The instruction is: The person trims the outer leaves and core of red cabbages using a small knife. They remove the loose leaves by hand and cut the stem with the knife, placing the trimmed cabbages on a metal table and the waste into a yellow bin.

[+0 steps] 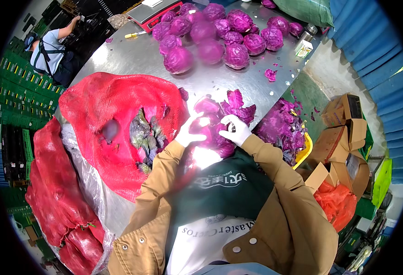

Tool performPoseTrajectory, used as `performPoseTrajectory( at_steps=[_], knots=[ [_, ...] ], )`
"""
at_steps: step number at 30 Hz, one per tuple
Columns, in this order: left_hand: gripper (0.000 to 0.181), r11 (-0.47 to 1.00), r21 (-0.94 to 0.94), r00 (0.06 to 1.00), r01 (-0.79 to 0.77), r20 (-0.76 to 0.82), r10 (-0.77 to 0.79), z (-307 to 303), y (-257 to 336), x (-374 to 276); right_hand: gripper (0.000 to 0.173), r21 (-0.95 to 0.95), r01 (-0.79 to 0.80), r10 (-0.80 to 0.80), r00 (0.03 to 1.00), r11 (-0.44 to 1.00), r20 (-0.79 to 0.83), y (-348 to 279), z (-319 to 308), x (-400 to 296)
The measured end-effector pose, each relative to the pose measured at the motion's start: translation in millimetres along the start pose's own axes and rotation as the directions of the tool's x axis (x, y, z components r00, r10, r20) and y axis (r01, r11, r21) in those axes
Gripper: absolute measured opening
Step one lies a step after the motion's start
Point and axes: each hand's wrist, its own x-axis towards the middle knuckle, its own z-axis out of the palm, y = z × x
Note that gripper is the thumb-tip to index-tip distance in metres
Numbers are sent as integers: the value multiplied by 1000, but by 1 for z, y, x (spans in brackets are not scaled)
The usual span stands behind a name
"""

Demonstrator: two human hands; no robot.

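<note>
My left hand (191, 132), in a white glove, holds the left side of a red cabbage (206, 133) with thumb and fingers spread around it. Lens blur and glare blot out part of this cabbage. My right hand (237, 130), also gloved, is curled at its right side; a small dark thing shows between the fingers, too unclear to name. Loose purple cabbage leaves (241, 108) lie just beyond both hands. Left of my left hand spreads an opened red mesh sack (119, 91), with dark green-purple outer leaves (146, 137) and one cabbage (110, 130) inside.
Trimmed red cabbages (236, 56) are grouped at the far side of the steel table (119, 58), near a red scale (155, 17) and a yellow-handled knife (134, 34). A yellow-rimmed container (304, 151) of leaves stands at right, cardboard boxes (335, 141) beyond. A person (52, 51) works far left.
</note>
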Motion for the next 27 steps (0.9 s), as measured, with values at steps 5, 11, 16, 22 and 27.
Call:
performPoseTrajectory(
  at_steps=[5, 11, 16, 22, 27],
  knots=[
    [84, 998, 64, 997, -6, 81, 1, 1, 15, 3, 34, 231, -173, 168, 985, 957, 43, -6, 0, -12],
    [84, 996, 19, 990, 82, 111, -84, -3, 11, 9, 31, -2, 46, -46, 994, 999, -96, -11, 3, -17],
    [79, 998, -7, 987, 65, 150, -64, -2, 9, 11, 26, 262, -286, 276, 958, 922, 73, -20, -6, -9],
    [71, 978, -131, 984, 165, 86, -154, -7, 5, 13, 15, 171, -380, 287, 869, 909, 403, -50, -21, -19],
    [81, 982, -178, 998, 55, -8, -57, -19, -25, 18, 25, -347, -131, 147, 989, 929, 21, 23, -65, -65]
  ],
)
